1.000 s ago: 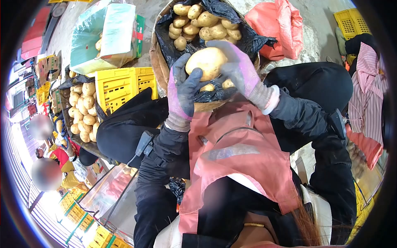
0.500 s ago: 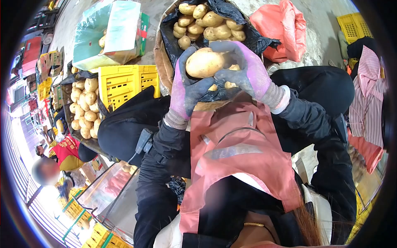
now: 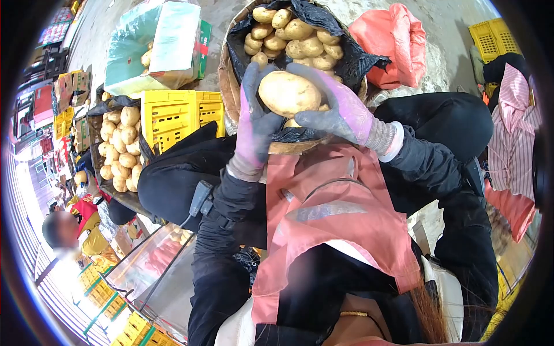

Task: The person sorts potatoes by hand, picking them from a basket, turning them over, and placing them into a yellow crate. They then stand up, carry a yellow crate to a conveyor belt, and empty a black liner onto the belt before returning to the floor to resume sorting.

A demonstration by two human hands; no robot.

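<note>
A large pale potato [image 3: 288, 92] sits between both of my gloved hands, just above my lap. My left hand [image 3: 254, 124], in a grey and pink glove, grips its left side. My right hand [image 3: 337, 109], gloved the same way, wraps over its top and right side. Right behind the potato stands a round woven basket [image 3: 226, 81] lined with black plastic, holding several smaller potatoes [image 3: 291, 37]. A pink apron [image 3: 334, 213] covers my front below the hands.
A yellow plastic crate [image 3: 173, 115] stands left of the basket, with a black-lined box of potatoes [image 3: 118, 153] beyond it. A cardboard box wrapped in green plastic [image 3: 153, 46] lies at the back left. A pink sack [image 3: 395, 40] rests at the back right. A person [image 3: 72, 228] crouches at the far left.
The potato has turned slightly in my hands and my left fingers have slid further up its side. The view has drifted a little; the people at the left have shifted.
</note>
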